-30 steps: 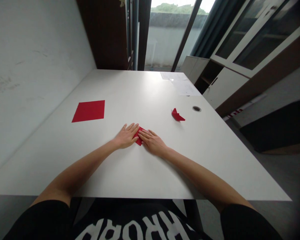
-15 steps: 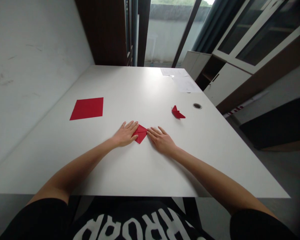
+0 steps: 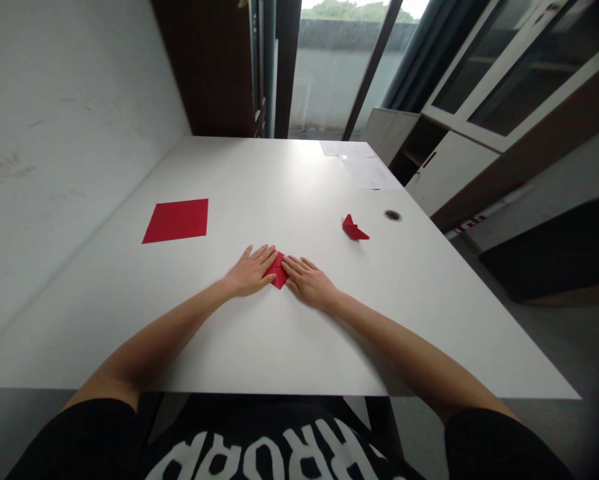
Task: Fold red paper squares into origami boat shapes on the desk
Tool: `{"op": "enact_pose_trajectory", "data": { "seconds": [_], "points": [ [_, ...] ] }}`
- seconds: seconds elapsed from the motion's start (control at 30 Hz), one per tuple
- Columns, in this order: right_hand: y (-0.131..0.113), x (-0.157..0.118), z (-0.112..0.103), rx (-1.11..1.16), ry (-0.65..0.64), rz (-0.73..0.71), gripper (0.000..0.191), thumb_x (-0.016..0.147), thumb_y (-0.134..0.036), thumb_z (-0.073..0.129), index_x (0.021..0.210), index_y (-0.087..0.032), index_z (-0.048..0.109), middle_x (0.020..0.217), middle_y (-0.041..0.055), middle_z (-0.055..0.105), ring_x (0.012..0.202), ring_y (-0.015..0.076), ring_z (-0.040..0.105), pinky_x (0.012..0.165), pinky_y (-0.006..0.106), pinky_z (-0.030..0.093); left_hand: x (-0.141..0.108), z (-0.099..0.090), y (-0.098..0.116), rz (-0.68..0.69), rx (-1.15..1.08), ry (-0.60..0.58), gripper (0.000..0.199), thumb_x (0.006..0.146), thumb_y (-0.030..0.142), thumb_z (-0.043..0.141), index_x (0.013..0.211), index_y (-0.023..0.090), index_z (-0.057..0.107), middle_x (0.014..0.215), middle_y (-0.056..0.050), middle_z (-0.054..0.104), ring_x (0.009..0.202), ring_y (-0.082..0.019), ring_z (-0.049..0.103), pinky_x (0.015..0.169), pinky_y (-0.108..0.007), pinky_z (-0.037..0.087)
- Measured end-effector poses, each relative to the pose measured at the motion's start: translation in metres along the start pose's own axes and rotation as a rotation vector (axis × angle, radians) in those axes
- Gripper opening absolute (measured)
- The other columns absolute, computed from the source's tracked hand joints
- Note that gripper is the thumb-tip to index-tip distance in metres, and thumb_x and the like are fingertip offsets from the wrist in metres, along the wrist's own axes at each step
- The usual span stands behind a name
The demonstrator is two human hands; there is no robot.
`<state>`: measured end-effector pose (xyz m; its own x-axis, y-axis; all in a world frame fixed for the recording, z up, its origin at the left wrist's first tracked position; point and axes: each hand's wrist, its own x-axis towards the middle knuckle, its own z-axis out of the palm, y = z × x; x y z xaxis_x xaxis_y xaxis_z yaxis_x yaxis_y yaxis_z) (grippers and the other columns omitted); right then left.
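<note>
A small folded piece of red paper (image 3: 279, 272) lies flat on the white table, partly covered by both hands. My left hand (image 3: 252, 271) rests on its left side, fingers stretched out and pointing away from me. On its right side lies my right hand (image 3: 310, 281), fingers extended and flat over the paper's right corner. Creases show on the part of the paper between the hands. Farther back to the right stands a folded red paper figure (image 3: 354, 229), touched by neither hand.
A flat red sheet (image 3: 176, 221) lies at the left of the table (image 3: 269, 347). White papers (image 3: 366, 167) are at the far right, near a round cable hole (image 3: 393, 215). A wall (image 3: 69, 167) borders the left side; cabinets (image 3: 459, 167) stand beyond the right edge.
My right hand has slid left, from the right tip of the folded paper onto its right part, closer to my left hand. The left hand stays in place. The view has tilted slightly.
</note>
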<state>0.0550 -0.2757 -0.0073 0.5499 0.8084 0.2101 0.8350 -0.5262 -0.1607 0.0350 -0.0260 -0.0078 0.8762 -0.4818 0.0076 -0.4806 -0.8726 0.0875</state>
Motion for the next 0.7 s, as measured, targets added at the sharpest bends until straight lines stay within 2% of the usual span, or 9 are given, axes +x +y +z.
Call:
{"op": "enact_pose_trajectory", "data": {
  "seconds": [0.2,0.4,0.57,0.7],
  "points": [
    [0.000,-0.001,0.000,0.020,-0.027,0.021,0.058,0.108,-0.041,0.033,0.159,-0.015,0.033,0.162,0.0133,0.036,0.152,0.0264,0.034,0.124,0.051,0.031,-0.026,-0.011,-0.003,0.106,-0.018,-0.065,0.066,0.105,0.056,0.026,0.164,0.028,0.016,0.171,-0.004,0.017,0.159,-0.024,0.010,0.127,-0.052,0.004],
    [0.000,0.000,-0.001,0.042,-0.014,0.015,0.056,0.108,-0.040,0.032,0.159,-0.016,0.035,0.162,0.0126,0.037,0.151,0.0268,0.034,0.123,0.052,0.031,-0.052,-0.017,-0.012,0.039,0.012,-0.058,0.059,0.106,0.050,0.028,0.163,0.034,0.020,0.171,0.000,0.019,0.158,-0.024,0.014,0.127,-0.053,0.006],
    [0.003,0.001,0.000,0.071,-0.017,0.020,0.057,0.108,-0.040,0.032,0.159,-0.017,0.035,0.163,0.0118,0.035,0.151,0.0269,0.034,0.124,0.053,0.029,-0.074,-0.020,-0.022,0.007,-0.004,-0.065,0.059,0.107,0.049,0.026,0.163,0.032,0.022,0.170,-0.001,0.022,0.158,-0.026,0.014,0.127,-0.055,0.010],
    [0.002,0.004,-0.006,0.080,-0.049,0.025,0.059,0.108,-0.047,0.029,0.159,-0.019,0.036,0.162,0.0098,0.038,0.151,0.0266,0.035,0.126,0.052,0.025,-0.079,-0.018,-0.026,0.011,-0.083,-0.008,0.056,0.106,0.046,0.032,0.160,0.031,0.032,0.167,-0.003,0.031,0.156,-0.027,0.022,0.126,-0.057,0.014]
  ]
}}
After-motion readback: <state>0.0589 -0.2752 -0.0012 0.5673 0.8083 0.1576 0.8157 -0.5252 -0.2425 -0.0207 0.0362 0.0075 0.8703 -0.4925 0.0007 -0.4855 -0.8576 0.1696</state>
